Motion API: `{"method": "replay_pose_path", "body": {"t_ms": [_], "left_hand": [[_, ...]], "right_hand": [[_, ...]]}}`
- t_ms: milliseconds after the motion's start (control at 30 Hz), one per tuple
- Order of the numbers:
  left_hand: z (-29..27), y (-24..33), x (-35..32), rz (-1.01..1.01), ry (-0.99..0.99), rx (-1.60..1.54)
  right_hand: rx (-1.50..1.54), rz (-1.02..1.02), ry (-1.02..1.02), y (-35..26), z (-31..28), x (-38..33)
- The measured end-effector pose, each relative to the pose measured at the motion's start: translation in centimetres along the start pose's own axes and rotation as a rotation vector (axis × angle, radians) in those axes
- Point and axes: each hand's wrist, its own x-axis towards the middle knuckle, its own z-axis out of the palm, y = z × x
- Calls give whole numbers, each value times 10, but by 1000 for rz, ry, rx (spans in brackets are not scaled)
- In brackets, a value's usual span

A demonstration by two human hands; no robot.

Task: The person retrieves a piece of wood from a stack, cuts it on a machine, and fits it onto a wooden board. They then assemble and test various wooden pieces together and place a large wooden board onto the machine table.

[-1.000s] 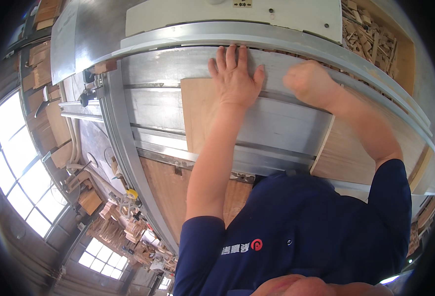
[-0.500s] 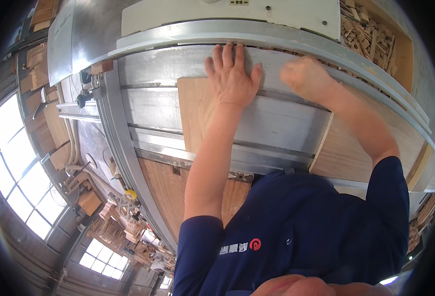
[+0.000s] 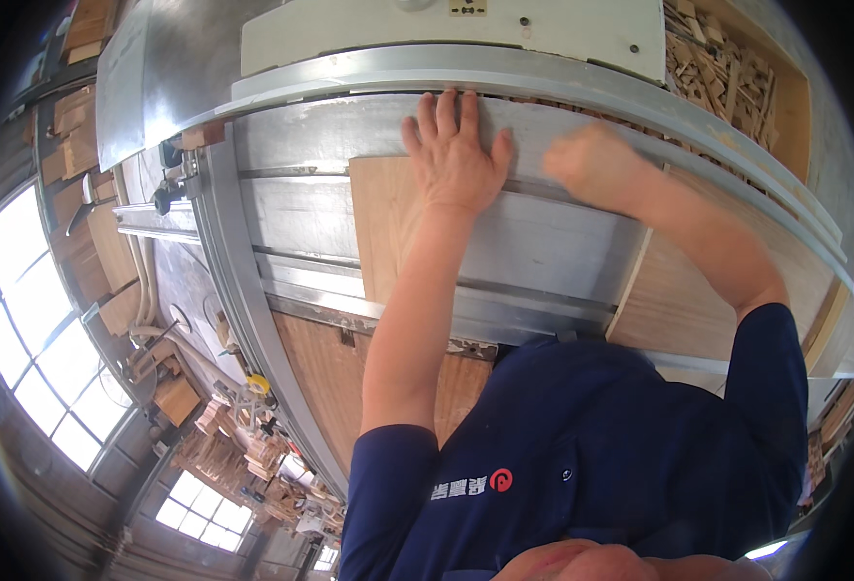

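Note:
My left hand (image 3: 458, 160) lies with its fingers spread, its fingertips at the long metal fence (image 3: 388, 74). Beneath its wrist and forearm is a pale wooden board (image 3: 376, 228), flat on the grey metal machine table (image 3: 553, 242). To the right, my right hand (image 3: 596, 167) is curled into a fist over the table, close to the fence. Whatever its fingers may hold is hidden, and the hand is slightly blurred. A wider wooden panel (image 3: 679, 290) lies below my right forearm.
Beyond the fence stands a cream machine housing (image 3: 446, 34). At the far right a wooden bin (image 3: 790, 97) holds many offcuts. A metal rail (image 3: 238, 271) with a black knob (image 3: 165, 197) runs along the left. Stacked wood pieces (image 3: 73, 145) stand farther left.
My right fist has shifted slightly left and nearer to me. My left hand keeps its place on the table, and the whole view has dipped a little.

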Motion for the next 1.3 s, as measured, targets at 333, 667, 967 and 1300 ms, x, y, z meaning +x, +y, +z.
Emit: {"method": "replay_pose_path", "body": {"t_ms": [333, 667, 967, 1300], "left_hand": [[2, 6, 5, -4, -6, -31], [-15, 0, -4, -79, -78, -112], [-10, -2, -7, -54, -5, -159], [-16, -7, -9, -73, 11, -158]], "right_hand": [[-2, 145, 82, 10, -2, 0], [-123, 664, 369, 60, -123, -10], [-607, 776, -331, 262, -96, -107], [-586, 563, -285, 277, -94, -88]]}}
